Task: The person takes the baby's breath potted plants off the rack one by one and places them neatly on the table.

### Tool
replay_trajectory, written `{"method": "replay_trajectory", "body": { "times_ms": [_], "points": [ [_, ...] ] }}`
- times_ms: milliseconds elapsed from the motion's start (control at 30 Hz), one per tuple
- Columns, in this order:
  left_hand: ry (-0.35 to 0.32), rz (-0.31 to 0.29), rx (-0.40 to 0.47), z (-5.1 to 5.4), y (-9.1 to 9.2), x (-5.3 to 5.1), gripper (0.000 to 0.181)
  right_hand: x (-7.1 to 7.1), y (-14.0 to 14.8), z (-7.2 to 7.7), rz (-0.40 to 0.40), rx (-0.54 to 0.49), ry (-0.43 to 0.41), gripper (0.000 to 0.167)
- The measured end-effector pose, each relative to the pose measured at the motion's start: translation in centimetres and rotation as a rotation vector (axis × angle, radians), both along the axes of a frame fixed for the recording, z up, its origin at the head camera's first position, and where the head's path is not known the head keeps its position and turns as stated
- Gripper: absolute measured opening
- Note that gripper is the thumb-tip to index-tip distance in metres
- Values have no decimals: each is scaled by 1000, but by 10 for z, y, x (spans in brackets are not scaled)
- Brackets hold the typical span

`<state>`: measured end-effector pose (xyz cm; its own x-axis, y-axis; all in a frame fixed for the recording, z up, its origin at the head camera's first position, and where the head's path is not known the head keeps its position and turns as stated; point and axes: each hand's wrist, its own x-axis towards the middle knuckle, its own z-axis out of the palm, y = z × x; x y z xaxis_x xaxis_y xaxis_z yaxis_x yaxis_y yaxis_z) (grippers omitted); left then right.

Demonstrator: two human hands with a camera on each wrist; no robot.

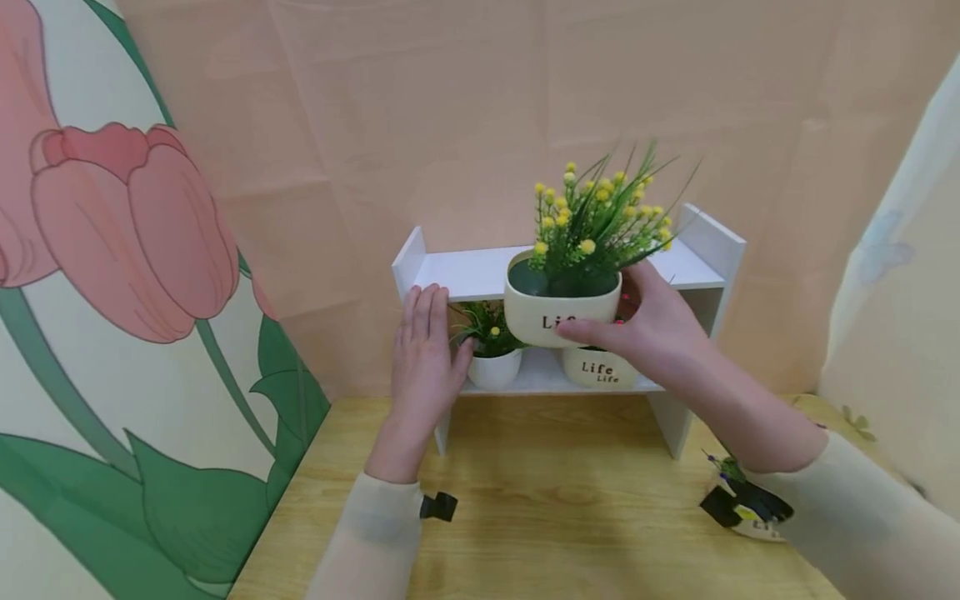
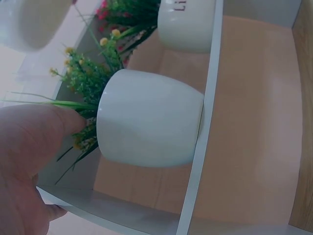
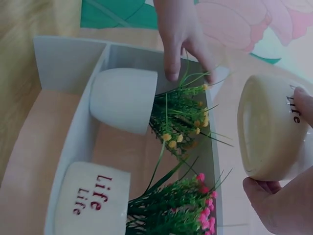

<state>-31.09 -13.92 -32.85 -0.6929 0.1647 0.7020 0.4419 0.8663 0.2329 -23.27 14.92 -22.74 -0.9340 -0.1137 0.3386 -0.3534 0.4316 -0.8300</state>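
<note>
My right hand (image 1: 660, 317) grips an oval cream pot of artificial yellow flowers (image 1: 566, 308) printed "Life". It is held up in front of the white two-tier shelf (image 1: 465, 273), near the upper board's height. In the right wrist view the pot's underside shows, with the thumb and fingers around its sides. Fingers straight, my left hand (image 1: 423, 354) touches the shelf's left side. Its thumb is beside a white potted plant (image 2: 146, 120) with yellow flowers on the lower board. To the right on that board stands a "Life" pot with pink flowers (image 3: 93, 198).
Another potted plant (image 1: 757, 529) is on the wooden table (image 1: 540, 500) at the right, partly hidden by the right sleeve. Behind the shelf hangs a pinkish cloth (image 1: 420, 108). A tulip-printed panel (image 1: 135, 242) borders the table on the left.
</note>
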Motion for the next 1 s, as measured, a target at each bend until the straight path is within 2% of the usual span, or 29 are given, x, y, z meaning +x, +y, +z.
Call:
{"method": "replay_trajectory", "body": {
  "times_ms": [133, 400, 600, 800, 1000],
  "points": [
    [-7, 0, -3, 0, 1, 0, 87, 12, 12, -9, 0, -4, 12, 99],
    [24, -2, -1, -3, 0, -4, 88, 29, 36, -26, 20, -30, 41, 95],
    [12, 3, -4, -3, 0, -4, 88, 39, 51, -38, -20, 6, 59, 99],
    [11, 9, -5, -3, -1, -2, 87, 46, 58, -50, -28, 44, 95, 104],
    [11, 14, -8, -2, -1, -1, 87, 49, 65, -66, -56, 71, 69, 105]
  ]
}}
